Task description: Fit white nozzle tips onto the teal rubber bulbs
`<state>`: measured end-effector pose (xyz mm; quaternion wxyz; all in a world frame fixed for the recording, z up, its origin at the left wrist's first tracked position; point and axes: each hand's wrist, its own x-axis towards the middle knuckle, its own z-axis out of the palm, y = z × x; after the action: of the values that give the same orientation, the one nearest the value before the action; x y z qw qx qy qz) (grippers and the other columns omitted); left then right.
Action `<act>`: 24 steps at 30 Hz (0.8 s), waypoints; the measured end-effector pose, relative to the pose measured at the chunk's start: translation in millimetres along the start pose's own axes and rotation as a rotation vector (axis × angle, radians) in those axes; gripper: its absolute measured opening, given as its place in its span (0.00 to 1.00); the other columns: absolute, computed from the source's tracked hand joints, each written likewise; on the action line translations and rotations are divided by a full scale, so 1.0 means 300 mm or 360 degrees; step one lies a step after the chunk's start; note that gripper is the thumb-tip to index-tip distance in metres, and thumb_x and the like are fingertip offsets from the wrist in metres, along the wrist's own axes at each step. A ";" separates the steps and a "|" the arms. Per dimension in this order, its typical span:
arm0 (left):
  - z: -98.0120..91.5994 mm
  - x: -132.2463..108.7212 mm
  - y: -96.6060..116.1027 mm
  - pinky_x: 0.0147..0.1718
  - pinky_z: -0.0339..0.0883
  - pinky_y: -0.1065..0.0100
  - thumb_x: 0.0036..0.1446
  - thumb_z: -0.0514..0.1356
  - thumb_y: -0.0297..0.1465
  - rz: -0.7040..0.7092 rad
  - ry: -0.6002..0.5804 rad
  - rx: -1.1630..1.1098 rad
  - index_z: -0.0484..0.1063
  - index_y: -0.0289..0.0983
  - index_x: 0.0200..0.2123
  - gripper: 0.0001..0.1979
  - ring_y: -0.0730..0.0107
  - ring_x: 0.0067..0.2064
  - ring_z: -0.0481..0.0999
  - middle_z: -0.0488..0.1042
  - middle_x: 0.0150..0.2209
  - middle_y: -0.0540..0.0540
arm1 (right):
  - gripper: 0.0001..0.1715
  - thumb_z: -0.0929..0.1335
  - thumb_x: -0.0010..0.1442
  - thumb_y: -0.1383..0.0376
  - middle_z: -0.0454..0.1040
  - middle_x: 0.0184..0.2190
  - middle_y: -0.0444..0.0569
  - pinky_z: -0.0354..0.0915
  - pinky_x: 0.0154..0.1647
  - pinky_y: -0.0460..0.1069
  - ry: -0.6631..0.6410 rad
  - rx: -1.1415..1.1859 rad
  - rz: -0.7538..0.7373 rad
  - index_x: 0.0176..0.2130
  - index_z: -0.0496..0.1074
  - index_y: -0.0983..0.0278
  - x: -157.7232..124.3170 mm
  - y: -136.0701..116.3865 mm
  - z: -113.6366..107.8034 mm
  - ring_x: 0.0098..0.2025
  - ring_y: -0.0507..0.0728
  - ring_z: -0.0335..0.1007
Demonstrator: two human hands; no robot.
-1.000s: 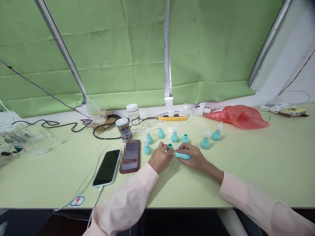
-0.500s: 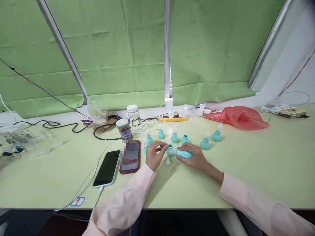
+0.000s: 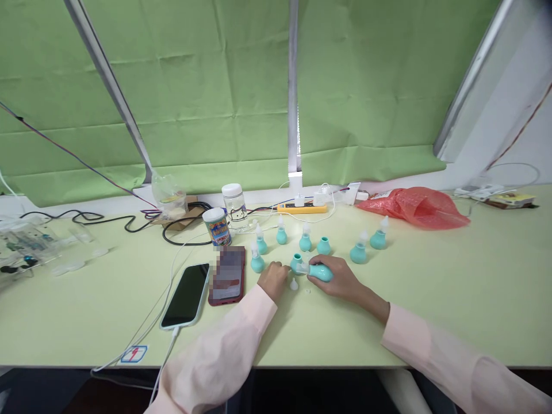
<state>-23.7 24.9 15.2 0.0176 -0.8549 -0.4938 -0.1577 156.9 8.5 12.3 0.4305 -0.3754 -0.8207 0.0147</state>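
My right hand point(image 3: 340, 279) is closed round a teal rubber bulb point(image 3: 321, 272) lying on its side, its clear nozzle pointing left. My left hand point(image 3: 273, 279) rests on the table with fingers curled, just left of a small clear nozzle tip point(image 3: 294, 284) standing on the table. A teal bulb without a nozzle point(image 3: 296, 262) sits between the hands. Several more teal bulbs stand behind, some with clear nozzles point(image 3: 257, 262), point(image 3: 358, 251), one open-topped point(image 3: 324, 246).
Two phones point(image 3: 188, 294), point(image 3: 226, 274) lie left of my hands with a charging cable. Behind stand a printed can point(image 3: 218, 226), a clear jar point(image 3: 234, 202), a yellow power strip point(image 3: 301, 207) and a red plastic bag point(image 3: 416, 205). Clear plastic parts sit far left point(image 3: 26, 250).
My left hand dropped from the bulbs to the table beside the loose nozzle tip. The right hand kept hold of the lying bulb and shifted slightly.
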 end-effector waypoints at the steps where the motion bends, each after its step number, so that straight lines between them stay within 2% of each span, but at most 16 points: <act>1: -0.016 -0.003 0.006 0.25 0.62 0.68 0.44 0.48 0.17 -0.0021 0.0044 -0.0010 0.68 0.34 0.34 0.15 0.64 0.30 0.70 0.69 0.26 0.43 | 0.11 0.65 0.44 0.66 0.70 0.27 0.45 0.62 0.29 0.47 -0.0022 0.0005 0.0009 0.32 0.63 0.62 0.001 -0.003 -0.003 0.29 0.53 0.66; 3: -0.052 -0.012 0.023 0.26 0.62 0.68 0.48 0.45 0.19 -0.0049 0.0148 -0.0028 0.65 0.34 0.39 0.16 0.66 0.32 0.70 0.69 0.31 0.42 | 0.10 0.65 0.44 0.67 0.69 0.26 0.45 0.62 0.28 0.47 -0.0044 0.0044 0.0024 0.31 0.62 0.62 0.003 -0.014 -0.008 0.28 0.53 0.66; 5: -0.085 -0.026 0.045 0.28 0.61 0.69 0.51 0.44 0.23 0.0025 0.0435 -0.0185 0.64 0.34 0.37 0.13 0.68 0.33 0.69 0.69 0.30 0.43 | 0.10 0.65 0.43 0.66 0.68 0.25 0.44 0.62 0.28 0.46 -0.0030 0.0123 0.0042 0.31 0.61 0.62 0.006 -0.032 -0.010 0.27 0.52 0.65; 7: -0.101 -0.041 0.067 0.29 0.61 0.70 0.53 0.44 0.29 0.0137 0.0548 -0.0300 0.63 0.35 0.36 0.11 0.70 0.31 0.68 0.69 0.28 0.45 | 0.12 0.66 0.42 0.65 0.67 0.25 0.44 0.61 0.26 0.46 0.0003 0.0238 0.0069 0.30 0.61 0.62 0.006 -0.054 -0.005 0.25 0.51 0.64; 10: -0.089 -0.054 0.089 0.24 0.58 0.72 0.53 0.45 0.36 0.0283 0.0459 -0.0350 0.64 0.35 0.29 0.13 0.72 0.26 0.66 0.67 0.23 0.47 | 0.13 0.67 0.41 0.64 0.65 0.23 0.43 0.60 0.23 0.45 0.0030 0.0422 0.0141 0.28 0.59 0.63 0.000 -0.080 0.014 0.23 0.50 0.62; 14: -0.052 -0.053 0.095 0.19 0.51 0.74 0.55 0.42 0.35 0.0274 0.0374 -0.0546 0.61 0.35 0.19 0.18 0.77 0.19 0.60 0.59 0.15 0.52 | 0.14 0.68 0.39 0.64 0.62 0.19 0.40 0.58 0.21 0.43 0.0031 0.0587 0.0238 0.23 0.57 0.63 -0.009 -0.098 0.032 0.21 0.49 0.59; 19: -0.037 -0.047 0.094 0.17 0.46 0.74 0.55 0.39 0.37 0.0128 0.0344 -0.1074 0.51 0.35 0.12 0.23 0.81 0.15 0.51 0.49 0.11 0.54 | 0.15 0.70 0.35 0.64 0.62 0.18 0.40 0.58 0.22 0.44 -0.0086 0.0743 0.0514 0.21 0.58 0.64 -0.008 -0.119 0.017 0.22 0.49 0.58; 24: -0.028 -0.045 0.106 0.15 0.45 0.74 0.52 0.40 0.44 -0.0062 0.0148 -0.1641 0.52 0.35 0.12 0.24 0.81 0.14 0.50 0.50 0.11 0.54 | 0.18 0.72 0.32 0.65 0.67 0.20 0.43 0.60 0.24 0.46 -0.0206 0.1030 0.0742 0.20 0.59 0.65 0.003 -0.128 -0.003 0.24 0.52 0.63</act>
<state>-4.9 -4.3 23.2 -0.3870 -0.7353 -0.3665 -0.4186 134.1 -18.9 26.8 0.4590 -0.3948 -0.6920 0.3931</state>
